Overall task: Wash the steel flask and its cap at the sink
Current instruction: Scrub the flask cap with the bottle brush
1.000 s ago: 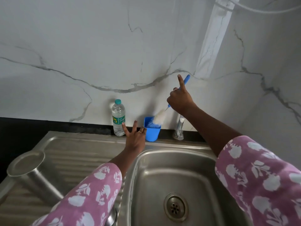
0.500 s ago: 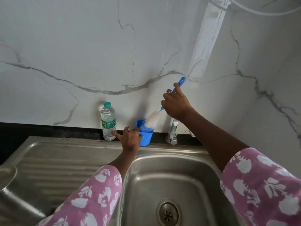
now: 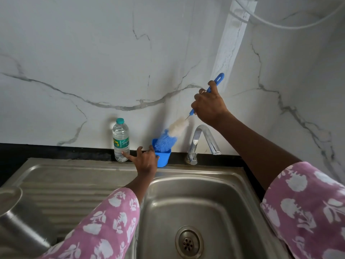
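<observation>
The steel flask (image 3: 20, 215) lies on the drainboard at the lower left, partly cut off by the frame edge. I cannot see its cap. My right hand (image 3: 209, 105) grips the blue handle of a bottle brush (image 3: 173, 131), whose white and blue bristles slant down into a small blue cup (image 3: 164, 158) on the sink's back ledge. My left hand (image 3: 146, 160) holds that cup, fingers on its rim and thumb on its front, with the index finger stretched towards the water bottle.
A plastic water bottle (image 3: 121, 141) stands left of the cup against the marble wall. The chrome tap (image 3: 202, 141) rises right of the cup. The sink basin (image 3: 214, 193) with its drain (image 3: 188, 243) lies below.
My left hand went from spread fingers to holding the blue cup. My right hand raised the brush, so its blue bristles now show above the cup rim.
</observation>
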